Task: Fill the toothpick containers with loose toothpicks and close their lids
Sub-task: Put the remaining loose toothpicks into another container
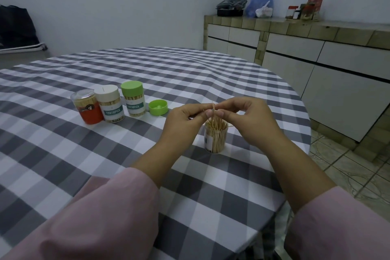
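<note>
An open clear toothpick container point(215, 139) stands on the checked table, full of upright toothpicks. Just above its mouth, my left hand point(185, 120) and my right hand point(249, 118) meet, thumbs and forefingers pinching a few toothpicks point(213, 110) held upright. A loose green lid point(158, 107) lies upside down to the left of my hands. Further left stand three closed containers in a row: one with a green lid point(133, 99), one with a white lid point(109, 105), and a red-labelled one with a clear lid point(87, 106).
The round table with a grey and white checked cloth point(190, 69) ends close on the right, above a tiled floor. A tiled counter point(316, 25) with bags and jars runs along the right wall. A dark bag point(14, 25) sits at far left.
</note>
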